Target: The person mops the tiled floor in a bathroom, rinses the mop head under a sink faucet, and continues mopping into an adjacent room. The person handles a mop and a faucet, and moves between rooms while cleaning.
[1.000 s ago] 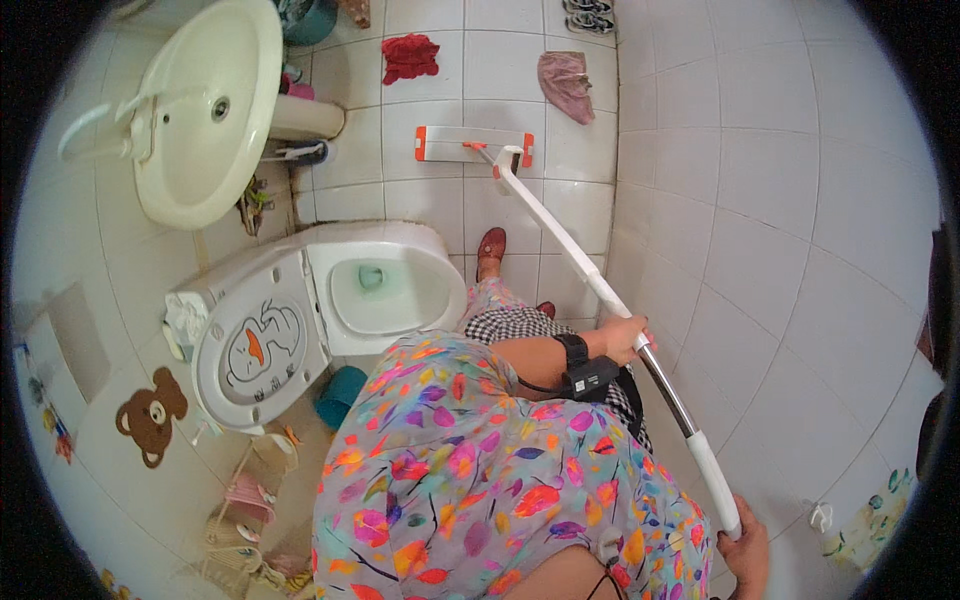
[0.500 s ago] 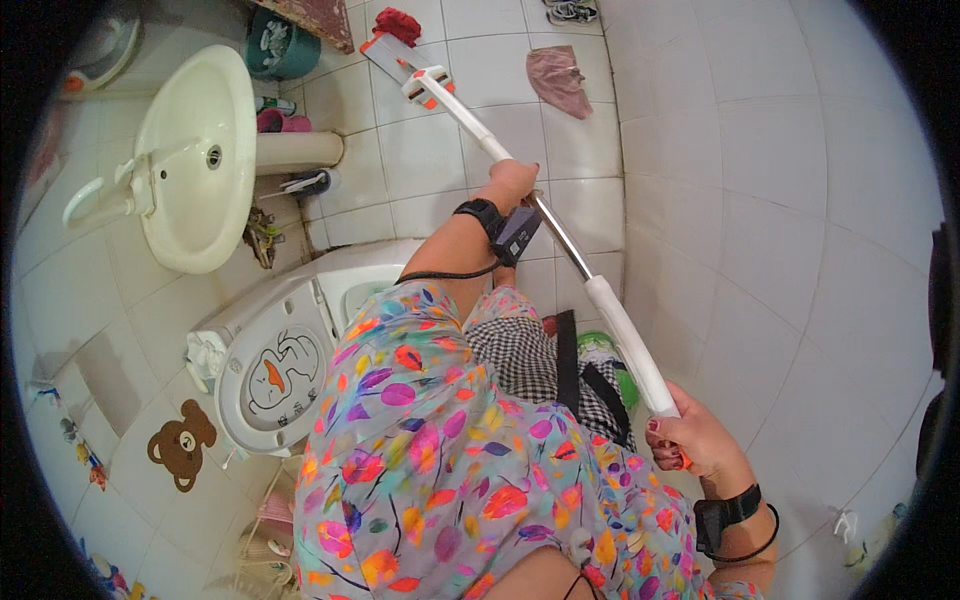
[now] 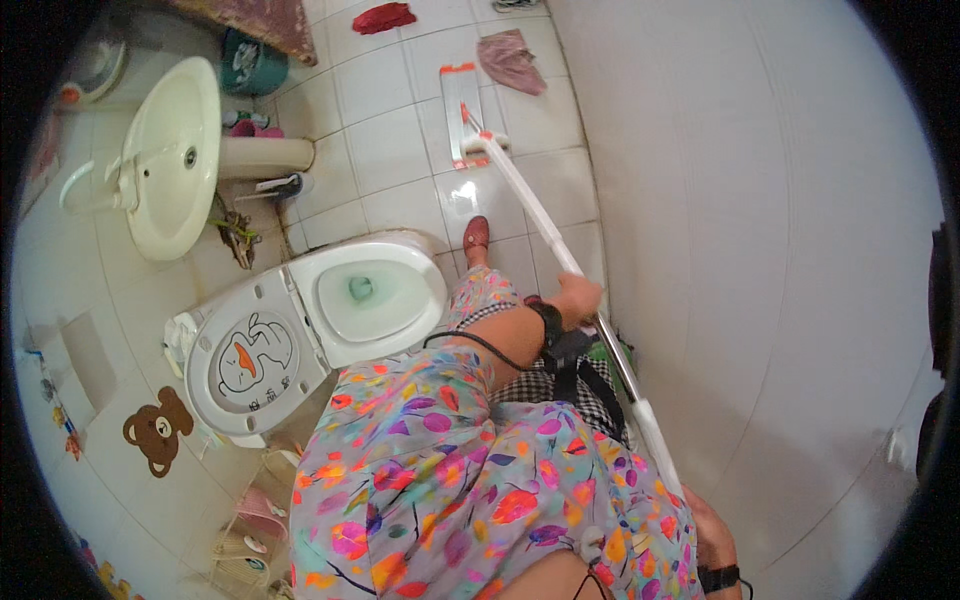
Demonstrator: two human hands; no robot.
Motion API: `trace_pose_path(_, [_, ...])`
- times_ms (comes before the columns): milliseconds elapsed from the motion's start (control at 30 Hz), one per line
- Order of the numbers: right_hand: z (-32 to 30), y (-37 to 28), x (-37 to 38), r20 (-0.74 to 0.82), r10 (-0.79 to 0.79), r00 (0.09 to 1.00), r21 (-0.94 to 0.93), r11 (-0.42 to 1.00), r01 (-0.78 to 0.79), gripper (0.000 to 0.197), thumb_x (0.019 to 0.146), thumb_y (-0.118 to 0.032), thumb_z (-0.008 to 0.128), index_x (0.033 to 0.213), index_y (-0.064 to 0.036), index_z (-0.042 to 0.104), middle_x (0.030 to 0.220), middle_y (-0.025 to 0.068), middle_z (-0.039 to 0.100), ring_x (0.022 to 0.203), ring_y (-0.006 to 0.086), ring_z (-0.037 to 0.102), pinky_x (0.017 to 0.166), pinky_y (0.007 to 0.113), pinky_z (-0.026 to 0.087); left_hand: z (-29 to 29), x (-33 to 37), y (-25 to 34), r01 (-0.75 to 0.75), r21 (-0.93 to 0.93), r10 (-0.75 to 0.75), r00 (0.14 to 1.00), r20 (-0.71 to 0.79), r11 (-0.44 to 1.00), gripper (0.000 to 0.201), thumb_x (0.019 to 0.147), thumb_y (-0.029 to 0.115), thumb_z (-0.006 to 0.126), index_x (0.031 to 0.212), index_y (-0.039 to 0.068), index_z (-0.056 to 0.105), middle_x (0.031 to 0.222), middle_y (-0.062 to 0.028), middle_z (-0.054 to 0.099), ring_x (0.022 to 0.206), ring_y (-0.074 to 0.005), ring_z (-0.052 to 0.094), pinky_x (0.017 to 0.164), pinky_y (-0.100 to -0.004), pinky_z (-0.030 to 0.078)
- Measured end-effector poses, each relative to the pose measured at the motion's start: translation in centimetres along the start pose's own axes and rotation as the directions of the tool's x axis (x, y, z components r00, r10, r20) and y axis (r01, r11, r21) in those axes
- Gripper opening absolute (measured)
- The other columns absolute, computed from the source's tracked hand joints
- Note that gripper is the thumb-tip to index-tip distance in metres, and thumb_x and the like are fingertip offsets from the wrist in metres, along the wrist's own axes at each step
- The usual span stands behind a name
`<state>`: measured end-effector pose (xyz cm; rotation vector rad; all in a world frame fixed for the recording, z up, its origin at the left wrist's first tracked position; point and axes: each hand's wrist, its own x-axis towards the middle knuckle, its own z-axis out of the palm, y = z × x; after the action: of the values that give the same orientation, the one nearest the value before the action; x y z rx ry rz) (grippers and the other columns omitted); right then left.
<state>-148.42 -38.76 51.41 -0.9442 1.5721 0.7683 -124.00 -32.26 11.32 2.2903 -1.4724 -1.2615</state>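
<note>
A flat mop with a white and steel pole [image 3: 530, 200] slants across the view. Its grey plate with orange ends [image 3: 461, 118] lies on the white floor tiles. My left hand [image 3: 577, 300] is closed round the middle of the pole. At the lower right, my right hand [image 3: 708, 528] grips the pole's upper end, its fingers partly hidden by my flowered clothing. Beyond the plate a dusty pink cloth [image 3: 512, 62] lies on the tiles, close by the right wall. Farther left rests a crumpled red cloth [image 3: 384, 17].
At the left stand a toilet with raised lid [image 3: 390, 290] and a cream washbasin [image 3: 178, 160]. A teal bin [image 3: 253, 62] sits behind the basin. The tiled wall [image 3: 700, 200] rises close on the right. A green container [image 3: 610, 350] shows partly beside my legs.
The mop plate has moved right and nearer, turned, and come away from the red cloth. Both hands have drawn back toward the lower right with the pole.
</note>
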Motion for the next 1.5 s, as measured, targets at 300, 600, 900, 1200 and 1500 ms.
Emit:
trace_pose_path(300, [-11.4, 5.6, -12.5, -0.406, -0.256, 0.877, -0.756, 0.633, -0.166, 0.053, 0.083, -0.010, 0.061, 0.135, -0.0117, 0.050, 0.095, 0.0205, 0.066, 0.080, 0.0260, 0.066, 0.073, 0.036, 0.051, 6.2, 2.3, 19.6, -0.551, -0.645, 0.639, 0.759, -0.124, 0.529, 0.039, 0.080, 0.031, 0.071, 0.099, 0.003, 0.051, 0.090, -0.0111, 0.060, 0.091, -0.0207, 0.059, 0.078, -0.0393, 0.050])
trace_pose_path(600, [-9.3, -1.9, -7.4, -0.365, -0.642, 0.675, -0.928, 0.313, -0.204, 0.068, 0.065, 0.004, 0.064, 0.129, -0.0177, 0.055, 0.095, 0.0190, 0.067, 0.081, 0.0340, 0.067, 0.073, 0.038, 0.052, -0.8, 5.4, 14.6, 0.483, -0.326, 0.382, 0.864, 0.328, -0.813, 0.016, 0.087, 0.010, 0.055, 0.093, 0.004, 0.042, 0.083, -0.0111, 0.052, 0.076, -0.0262, 0.057, 0.069, -0.0452, 0.051])
trace_pose_path(900, [4.4, -26.5, -4.4, -0.123, -0.815, 0.566, -0.992, 0.080, -0.101, 0.075, 0.066, 0.004, 0.064, 0.135, -0.0248, 0.050, 0.088, 0.0188, 0.064, 0.076, 0.0378, 0.062, 0.069, 0.044, 0.050, -20.1, 9.3, -8.9, 0.038, -0.397, -0.044, 0.980, 0.194, -0.917, 0.013, 0.089, 0.010, 0.048, 0.095, 0.000, 0.043, 0.082, -0.0146, 0.052, 0.072, -0.0288, 0.058, 0.066, -0.0465, 0.055])
trace_pose_path(1200, [17.3, -37.5, 0.9, 0.168, -0.845, 0.508, -0.961, -0.255, -0.107, 0.073, 0.073, -0.006, 0.065, 0.139, -0.0278, 0.044, 0.072, 0.0132, 0.059, 0.065, 0.0318, 0.062, 0.059, 0.043, 0.050, -27.9, 7.8, -26.5, -0.508, -0.385, -0.571, 0.818, 0.062, -0.770, 0.016, 0.089, 0.009, 0.045, 0.096, 0.001, 0.033, 0.074, -0.0118, 0.044, 0.056, -0.0217, 0.046, 0.052, -0.0425, 0.049])
trace_pose_path(1500, [5.8, -25.8, 1.6, 0.188, -0.772, 0.607, -0.978, -0.204, 0.044, 0.079, 0.069, -0.001, 0.067, 0.139, -0.0291, 0.045, 0.073, 0.0144, 0.059, 0.066, 0.0335, 0.061, 0.061, 0.044, 0.049, -14.4, 7.4, -13.0, -0.412, -0.414, -0.529, 0.819, 0.222, -0.812, 0.020, 0.092, 0.017, 0.046, 0.080, 0.003, 0.040, 0.067, -0.0092, 0.041, 0.054, -0.0211, 0.044, 0.051, -0.0370, 0.049])
